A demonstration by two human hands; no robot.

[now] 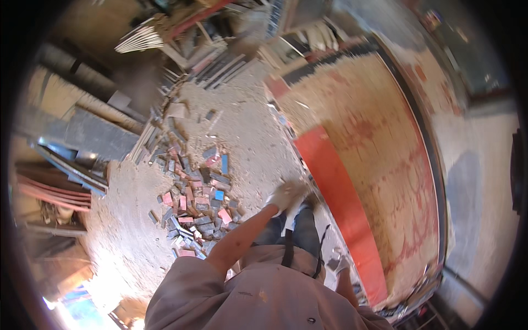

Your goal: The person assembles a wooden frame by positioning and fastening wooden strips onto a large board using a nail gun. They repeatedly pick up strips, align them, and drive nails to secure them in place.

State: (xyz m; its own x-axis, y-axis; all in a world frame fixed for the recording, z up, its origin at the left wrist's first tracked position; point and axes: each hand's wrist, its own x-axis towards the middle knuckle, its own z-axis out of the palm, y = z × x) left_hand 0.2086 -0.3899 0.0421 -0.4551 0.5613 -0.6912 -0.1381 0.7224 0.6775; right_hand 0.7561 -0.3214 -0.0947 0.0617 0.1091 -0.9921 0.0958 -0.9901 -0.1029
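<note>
My left hand (pixel 287 196), in a pale work glove, reaches forward beside the near edge of a worktable (pixel 357 104). Motion smears its fingers, and I cannot make out anything in them. Low beside the same edge is my right hand (pixel 342 265), also gloved. A small dark grey piece (pixel 332 264) shows at its fingers; whether they grip it is unclear. Along the table's near side lies a long orange-red board (pixel 344 209), close to both hands. The tabletop is worn wood with reddish stains and a dark border.
A heap of small wooden offcuts (pixel 201 206), grey, pink and blue, covers the dusty floor (pixel 242 121) to my left. Stacked strips and boards (pixel 220 69) lie ahead. Red curved pieces (pixel 52 192) sit on a rack at the far left. A wall (pixel 478 181) stands beyond the table.
</note>
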